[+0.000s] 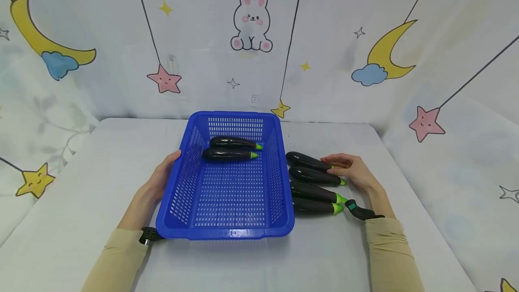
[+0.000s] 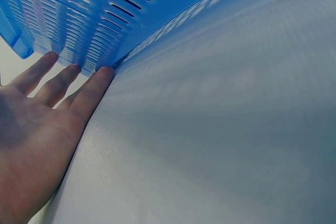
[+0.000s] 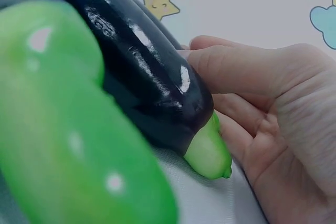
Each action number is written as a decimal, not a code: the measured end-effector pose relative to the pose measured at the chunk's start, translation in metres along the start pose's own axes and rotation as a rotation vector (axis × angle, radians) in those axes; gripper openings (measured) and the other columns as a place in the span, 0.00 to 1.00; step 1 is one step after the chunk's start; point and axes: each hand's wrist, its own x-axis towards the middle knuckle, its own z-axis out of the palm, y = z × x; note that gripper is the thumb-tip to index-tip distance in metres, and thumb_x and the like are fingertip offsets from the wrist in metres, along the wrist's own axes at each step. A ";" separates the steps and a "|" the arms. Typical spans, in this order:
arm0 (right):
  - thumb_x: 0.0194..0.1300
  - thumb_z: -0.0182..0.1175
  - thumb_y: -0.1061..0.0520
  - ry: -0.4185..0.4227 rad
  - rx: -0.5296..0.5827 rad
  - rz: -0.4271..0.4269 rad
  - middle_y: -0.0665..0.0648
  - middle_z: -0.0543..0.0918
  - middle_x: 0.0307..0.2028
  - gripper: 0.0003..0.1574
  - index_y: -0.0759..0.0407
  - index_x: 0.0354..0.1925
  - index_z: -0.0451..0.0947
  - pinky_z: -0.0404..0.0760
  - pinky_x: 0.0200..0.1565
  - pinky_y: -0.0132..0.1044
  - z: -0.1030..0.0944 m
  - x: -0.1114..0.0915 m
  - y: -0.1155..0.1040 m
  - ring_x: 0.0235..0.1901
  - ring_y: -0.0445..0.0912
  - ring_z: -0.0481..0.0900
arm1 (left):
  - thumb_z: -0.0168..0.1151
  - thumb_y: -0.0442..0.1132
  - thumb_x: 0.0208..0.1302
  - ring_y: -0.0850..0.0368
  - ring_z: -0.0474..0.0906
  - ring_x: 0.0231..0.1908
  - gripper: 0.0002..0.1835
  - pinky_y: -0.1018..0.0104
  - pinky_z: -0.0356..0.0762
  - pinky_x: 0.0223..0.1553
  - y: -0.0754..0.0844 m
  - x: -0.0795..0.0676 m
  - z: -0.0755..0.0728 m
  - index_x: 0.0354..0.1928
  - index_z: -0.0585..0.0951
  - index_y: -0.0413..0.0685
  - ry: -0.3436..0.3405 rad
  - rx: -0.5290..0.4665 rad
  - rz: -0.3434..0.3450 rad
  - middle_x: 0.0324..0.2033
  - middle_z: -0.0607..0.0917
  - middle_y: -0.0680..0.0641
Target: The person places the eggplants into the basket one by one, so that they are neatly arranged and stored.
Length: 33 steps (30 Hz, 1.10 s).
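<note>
A blue plastic basket [image 1: 225,233] with perforated walls stands in the middle of the table. Two glossy dark eggplants [image 1: 233,142] with green stem ends lie inside, towards its far end. My left hand [image 1: 160,179] rests against the basket's left side; in the left wrist view its straight fingers [image 2: 92,93] touch the slotted wall low down. To the basket's right, several more eggplants [image 1: 312,190] lie in a row, stems to the right. My right hand [image 1: 352,170] holds the farthest eggplant [image 1: 306,160] near its stem end, its grip partly hidden behind a nearer eggplant [image 3: 142,66].
A white cloth covers the table [image 1: 332,260]. Behind and at both sides hang white curtains [image 1: 316,26] printed with stars, moons and a rabbit. In the right wrist view, a green stem end [image 3: 79,129] looms close at left.
</note>
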 end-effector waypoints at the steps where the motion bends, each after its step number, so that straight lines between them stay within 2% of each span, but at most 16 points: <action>1: 0.60 0.71 0.62 0.003 -0.003 0.000 0.57 0.84 0.56 0.31 0.68 0.60 0.76 0.80 0.54 0.29 0.000 0.000 0.000 0.56 0.40 0.82 | 0.34 0.63 0.75 0.54 0.80 0.50 0.44 0.56 0.83 0.48 0.000 0.000 0.000 0.79 0.38 0.42 0.000 -0.001 -0.001 0.58 0.72 0.42; 6: 0.58 0.73 0.59 0.035 -0.032 0.019 0.56 0.85 0.55 0.29 0.64 0.57 0.78 0.80 0.54 0.29 0.001 0.001 0.000 0.55 0.41 0.83 | 0.34 0.63 0.74 0.54 0.79 0.52 0.44 0.55 0.83 0.50 0.001 -0.001 0.000 0.79 0.38 0.43 -0.003 -0.008 0.000 0.59 0.70 0.42; 19: 0.58 0.74 0.58 0.073 -0.037 0.053 0.56 0.86 0.54 0.29 0.63 0.57 0.79 0.78 0.54 0.26 0.003 0.000 -0.001 0.53 0.42 0.84 | 0.34 0.64 0.74 0.53 0.79 0.52 0.44 0.54 0.83 0.50 0.001 -0.001 0.001 0.79 0.37 0.44 -0.005 0.001 0.000 0.60 0.69 0.42; 33: 0.62 0.71 0.59 0.010 -0.093 0.004 0.59 0.83 0.57 0.29 0.65 0.60 0.77 0.77 0.55 0.26 0.000 0.001 0.000 0.55 0.40 0.82 | 0.33 0.64 0.74 0.53 0.79 0.51 0.44 0.54 0.83 0.49 0.000 0.000 0.000 0.79 0.38 0.44 0.024 0.012 -0.016 0.59 0.70 0.42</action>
